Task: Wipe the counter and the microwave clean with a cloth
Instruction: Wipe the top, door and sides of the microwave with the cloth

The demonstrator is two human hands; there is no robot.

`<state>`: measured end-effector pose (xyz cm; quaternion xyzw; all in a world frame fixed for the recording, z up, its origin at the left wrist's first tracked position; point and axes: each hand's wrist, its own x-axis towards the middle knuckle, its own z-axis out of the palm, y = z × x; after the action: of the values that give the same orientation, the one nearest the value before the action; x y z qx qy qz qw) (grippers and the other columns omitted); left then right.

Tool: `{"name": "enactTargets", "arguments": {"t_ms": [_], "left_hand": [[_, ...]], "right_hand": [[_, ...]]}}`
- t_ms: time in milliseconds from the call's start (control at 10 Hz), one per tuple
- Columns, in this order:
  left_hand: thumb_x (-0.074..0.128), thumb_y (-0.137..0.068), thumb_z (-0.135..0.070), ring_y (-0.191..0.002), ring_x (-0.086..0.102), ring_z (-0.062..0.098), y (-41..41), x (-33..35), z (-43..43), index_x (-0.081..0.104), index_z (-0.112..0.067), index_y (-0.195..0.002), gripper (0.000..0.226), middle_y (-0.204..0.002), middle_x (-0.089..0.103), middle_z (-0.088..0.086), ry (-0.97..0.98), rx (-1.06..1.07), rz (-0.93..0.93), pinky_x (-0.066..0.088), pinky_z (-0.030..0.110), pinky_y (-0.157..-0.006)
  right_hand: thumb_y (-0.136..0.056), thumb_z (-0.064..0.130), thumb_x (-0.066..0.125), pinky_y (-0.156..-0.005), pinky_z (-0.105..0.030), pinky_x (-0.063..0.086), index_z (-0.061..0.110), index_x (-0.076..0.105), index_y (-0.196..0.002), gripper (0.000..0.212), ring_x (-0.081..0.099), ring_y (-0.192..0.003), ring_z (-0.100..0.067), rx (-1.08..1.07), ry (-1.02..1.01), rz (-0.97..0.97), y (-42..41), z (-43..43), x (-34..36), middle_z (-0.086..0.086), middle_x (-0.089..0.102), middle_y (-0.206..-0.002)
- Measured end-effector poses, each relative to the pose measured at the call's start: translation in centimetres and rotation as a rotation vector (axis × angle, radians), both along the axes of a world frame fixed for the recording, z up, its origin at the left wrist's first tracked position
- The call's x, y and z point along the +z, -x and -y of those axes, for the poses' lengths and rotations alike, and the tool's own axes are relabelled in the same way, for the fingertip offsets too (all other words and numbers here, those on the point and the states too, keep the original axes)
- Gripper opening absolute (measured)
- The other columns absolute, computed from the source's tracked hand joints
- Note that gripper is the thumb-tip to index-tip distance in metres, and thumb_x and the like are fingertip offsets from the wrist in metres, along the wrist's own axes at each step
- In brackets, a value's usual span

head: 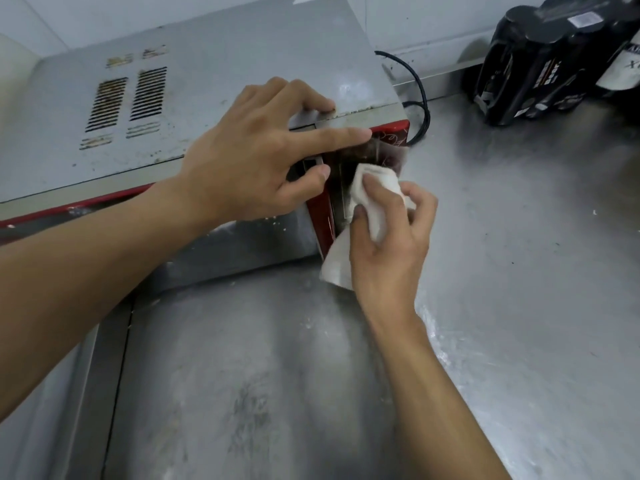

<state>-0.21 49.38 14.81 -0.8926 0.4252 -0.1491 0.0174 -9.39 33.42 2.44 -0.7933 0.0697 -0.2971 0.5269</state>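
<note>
A grey microwave [194, 81] with a red front stands at the back left of the steel counter [502, 271]. My left hand [256, 154] rests on its top front edge, fingers spread, with the forefinger stretched along the top of the control panel. A white cloth [372, 209] is bunched in my right hand [391, 240], which presses it against the dark control panel at the microwave's right front. A flap of cloth hangs below the hand.
A black power cord [420, 98] runs behind the microwave's right side. A shrink-wrapped pack of dark cans [540, 60] stands at the back right against the wall. White specks and smears lie on the counter in front of the microwave.
</note>
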Motion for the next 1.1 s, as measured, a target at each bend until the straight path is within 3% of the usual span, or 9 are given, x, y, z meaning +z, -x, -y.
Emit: {"name": "enactTargets", "arguments": {"t_ms": [100,300,500,600,700,800,900,1000,1100], "left_hand": [[0.048,-0.102,-0.040,-0.119,0.053,0.036,0.0,0.1,0.0,0.053,-0.034,-0.151,0.050,-0.135,0.055,0.017,0.005,-0.002,-0.005,0.041,0.051,-0.102],[0.046,-0.102,-0.041,-0.120,0.053,0.033,0.0,0.1,0.0,0.054,-0.036,-0.151,0.050,-0.135,0.056,0.015,0.011,0.011,-0.007,0.040,0.048,-0.103],[0.045,-0.103,-0.041,-0.120,0.052,0.035,0.1,0.0,-0.1,0.053,-0.034,-0.151,0.049,-0.136,0.055,0.017,0.005,0.006,0.008,0.040,0.050,-0.104],[0.047,-0.102,-0.041,-0.119,0.052,0.034,0.1,0.1,-0.1,0.054,-0.034,-0.151,0.050,-0.135,0.055,0.016,0.010,0.005,0.002,0.040,0.049,-0.104],[0.047,-0.102,-0.041,-0.117,0.053,0.034,0.1,0.2,0.0,0.055,-0.033,-0.150,0.049,-0.135,0.056,0.016,0.015,0.002,-0.003,0.040,0.049,-0.102],[0.046,-0.102,-0.041,-0.119,0.053,0.034,0.2,0.1,0.0,0.055,-0.033,-0.150,0.050,-0.135,0.056,0.016,0.011,0.004,-0.002,0.040,0.049,-0.103],[0.046,-0.102,-0.041,-0.118,0.053,0.034,0.1,0.0,0.0,0.055,-0.033,-0.150,0.049,-0.134,0.057,0.016,0.017,0.000,0.004,0.040,0.049,-0.102],[0.046,-0.102,-0.042,-0.118,0.053,0.034,0.0,-0.1,0.0,0.054,-0.034,-0.150,0.049,-0.135,0.056,0.015,0.019,-0.003,0.008,0.039,0.048,-0.103],[0.048,-0.102,-0.040,-0.117,0.054,0.033,0.0,-0.2,-0.1,0.056,-0.033,-0.149,0.048,-0.134,0.057,0.015,0.037,-0.015,0.013,0.039,0.046,-0.102]], "right_hand": [[-0.091,0.007,0.070,-0.088,-0.036,0.058,0.020,0.065,-0.130,0.041,0.053,-0.118,-0.026,-0.006,0.075,0.080,-1.4,-0.6,1.1,-0.009,0.039,-0.135],[-0.092,0.015,0.067,-0.096,-0.043,0.055,0.034,0.062,-0.129,0.042,0.054,-0.116,-0.021,0.127,0.134,-0.370,2.0,-0.2,-6.3,0.003,0.041,-0.135],[-0.092,0.007,0.069,-0.097,-0.010,0.041,0.024,0.067,-0.123,0.036,0.049,-0.116,-0.010,0.010,0.015,-0.046,0.6,-0.2,-1.2,0.000,0.041,-0.134],[-0.091,0.005,0.070,-0.095,-0.025,0.052,0.020,0.067,-0.123,0.035,0.050,-0.117,-0.017,-0.055,0.037,0.056,-1.2,-0.4,0.3,-0.007,0.041,-0.134],[-0.090,0.008,0.067,-0.095,-0.039,0.054,0.024,0.063,-0.125,0.039,0.048,-0.120,-0.024,0.072,0.187,-0.094,-0.9,-0.5,-3.1,-0.003,0.036,-0.136],[-0.092,0.015,0.069,-0.101,-0.025,0.049,0.027,0.062,-0.128,0.038,0.046,-0.110,0.002,0.185,0.129,-0.315,1.3,-0.1,-7.2,0.022,0.030,-0.127],[-0.095,0.013,0.066,-0.096,-0.010,0.041,0.016,0.064,-0.129,0.035,0.049,-0.112,0.004,0.187,0.064,-0.199,2.5,0.0,-6.9,0.019,0.040,-0.129],[-0.098,0.040,0.067,-0.104,-0.040,0.050,0.047,0.055,-0.129,0.033,0.059,-0.125,-0.020,0.176,0.099,0.043,2.4,-1.3,-3.7,0.009,0.059,-0.135],[-0.092,0.045,0.075,-0.106,-0.049,0.047,0.038,0.066,-0.121,0.031,0.054,-0.129,-0.022,0.168,0.159,0.137,1.5,-2.8,-1.5,0.018,0.055,-0.132]]}}
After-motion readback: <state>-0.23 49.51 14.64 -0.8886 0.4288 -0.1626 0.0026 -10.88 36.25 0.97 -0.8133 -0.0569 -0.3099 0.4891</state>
